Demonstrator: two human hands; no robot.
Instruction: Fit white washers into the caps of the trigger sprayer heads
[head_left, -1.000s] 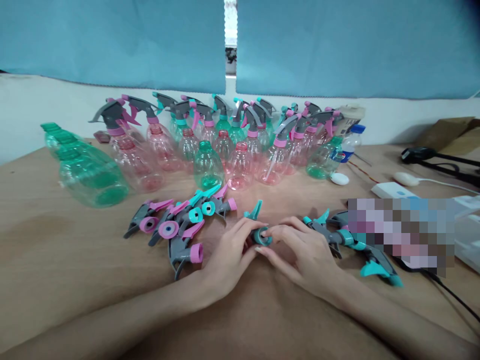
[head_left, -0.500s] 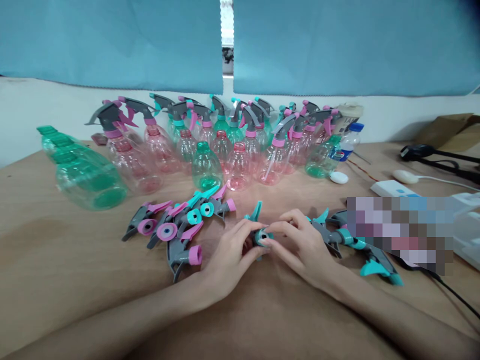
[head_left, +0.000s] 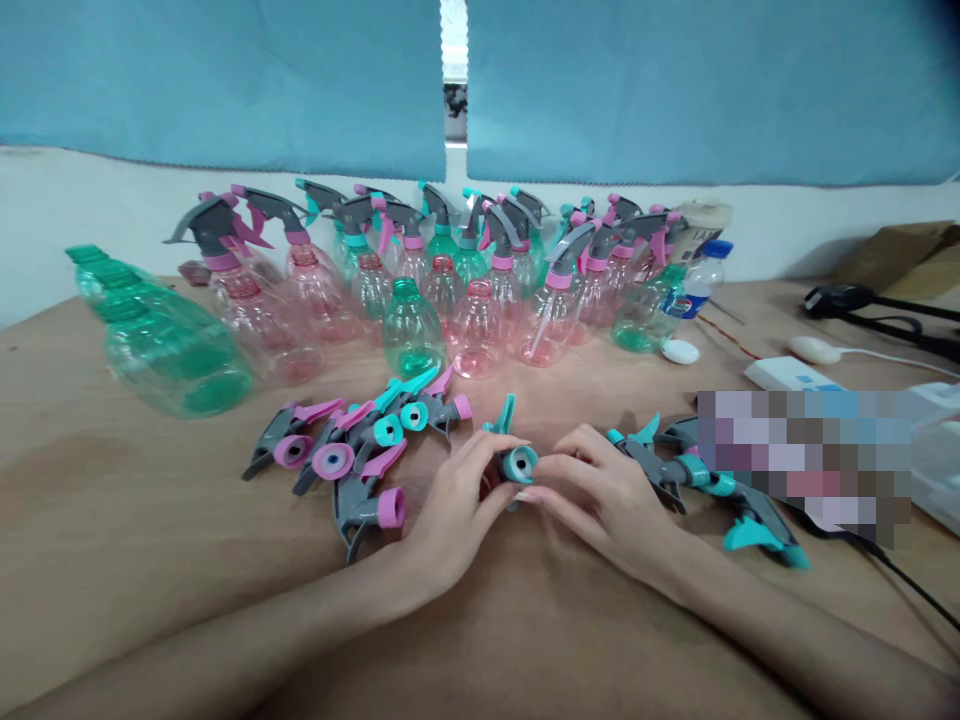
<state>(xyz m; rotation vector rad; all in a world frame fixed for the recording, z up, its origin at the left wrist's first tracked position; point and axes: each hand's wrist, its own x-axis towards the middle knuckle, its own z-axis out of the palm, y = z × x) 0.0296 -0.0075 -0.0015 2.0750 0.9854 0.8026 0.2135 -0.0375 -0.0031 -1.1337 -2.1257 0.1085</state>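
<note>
A grey spray head with a teal cap (head_left: 516, 462) sits between both of my hands just above the wooden table (head_left: 120, 520), its teal trigger pointing up. My left hand (head_left: 454, 505) grips its body from the left with curled fingers. From the right, my right hand (head_left: 600, 495) pinches the teal cap with its fingertips. A pile of loose spray heads with pink and teal caps (head_left: 352, 455) lies just left of my left hand. Two more teal spray heads (head_left: 705, 485) lie right of my right hand.
Several pink and green bottles (head_left: 450, 290), many fitted with spray heads, stand in a cluster at the back. Stacked green bottles (head_left: 161, 335) lie at the left. A water bottle (head_left: 694, 285), white devices (head_left: 787, 375), cables (head_left: 900, 590) and a blurred patch occupy the right.
The spray head has turned slightly in my fingers, its teal cap now facing more toward me. Both hands stay in place around it.
</note>
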